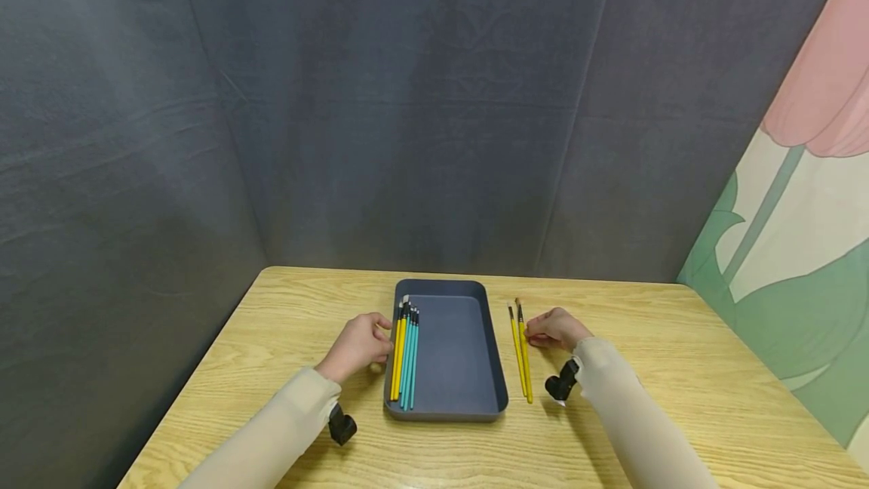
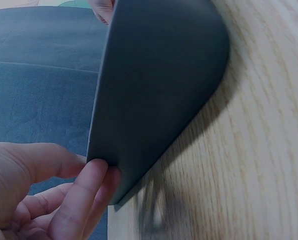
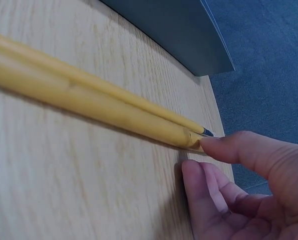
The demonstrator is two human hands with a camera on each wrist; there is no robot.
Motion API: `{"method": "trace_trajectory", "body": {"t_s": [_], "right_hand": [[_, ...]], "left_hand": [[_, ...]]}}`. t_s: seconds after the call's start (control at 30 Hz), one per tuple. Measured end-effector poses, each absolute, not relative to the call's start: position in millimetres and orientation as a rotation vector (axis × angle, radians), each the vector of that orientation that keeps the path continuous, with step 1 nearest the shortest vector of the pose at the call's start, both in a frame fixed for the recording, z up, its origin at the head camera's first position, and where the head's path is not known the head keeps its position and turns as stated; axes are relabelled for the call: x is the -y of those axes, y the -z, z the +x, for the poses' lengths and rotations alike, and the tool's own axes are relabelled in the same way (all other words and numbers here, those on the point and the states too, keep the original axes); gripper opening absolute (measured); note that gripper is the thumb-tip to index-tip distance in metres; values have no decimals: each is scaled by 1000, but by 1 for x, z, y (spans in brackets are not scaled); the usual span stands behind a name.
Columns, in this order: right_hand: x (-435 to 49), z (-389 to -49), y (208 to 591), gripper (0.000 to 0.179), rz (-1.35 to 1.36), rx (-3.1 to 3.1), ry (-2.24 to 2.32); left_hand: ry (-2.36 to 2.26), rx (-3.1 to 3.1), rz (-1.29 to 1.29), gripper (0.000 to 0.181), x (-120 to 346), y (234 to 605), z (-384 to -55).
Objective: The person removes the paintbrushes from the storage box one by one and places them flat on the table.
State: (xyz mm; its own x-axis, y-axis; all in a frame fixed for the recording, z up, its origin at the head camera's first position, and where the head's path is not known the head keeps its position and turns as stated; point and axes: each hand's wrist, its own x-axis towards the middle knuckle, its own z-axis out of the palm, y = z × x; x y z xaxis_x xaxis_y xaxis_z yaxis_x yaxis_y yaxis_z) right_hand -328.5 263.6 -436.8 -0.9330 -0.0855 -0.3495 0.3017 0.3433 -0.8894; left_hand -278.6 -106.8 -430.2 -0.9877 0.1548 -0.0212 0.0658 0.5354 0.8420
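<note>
A dark grey tray lies on the table, several yellow paintbrushes and teal paintbrushes side by side along its left wall. My left hand pinches that wall, thumb at the rim and fingertips against the outside. To the right of the tray, two yellow paintbrushes lie on the wood, bristles pointing away. My right hand has its thumb and fingertips about the thicker yellow paintbrush, near its ferrule. The thinner yellow paintbrush lies against its left side.
The wooden table is light, with a dark grey curtain behind and to the left. A wall with a painted tulip stands at the right. Black cameras are strapped to both wrists.
</note>
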Motion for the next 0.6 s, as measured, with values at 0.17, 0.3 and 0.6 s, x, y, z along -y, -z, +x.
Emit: {"method": "trace_trajectory", "body": {"t_s": [0.17, 0.3, 0.6], "right_hand": [[-265, -329, 438, 28, 192, -2260, 1633], [-265, -329, 438, 30, 201, -2238, 1659], [-267, -326, 437, 32, 172, -2198, 1701]], "left_hand": [[-1468, -2661, 192, 34, 107, 430, -278], [-1466, -2663, 196, 34, 107, 429, -277], [-1459, -2660, 188, 35, 107, 429, -278]]}}
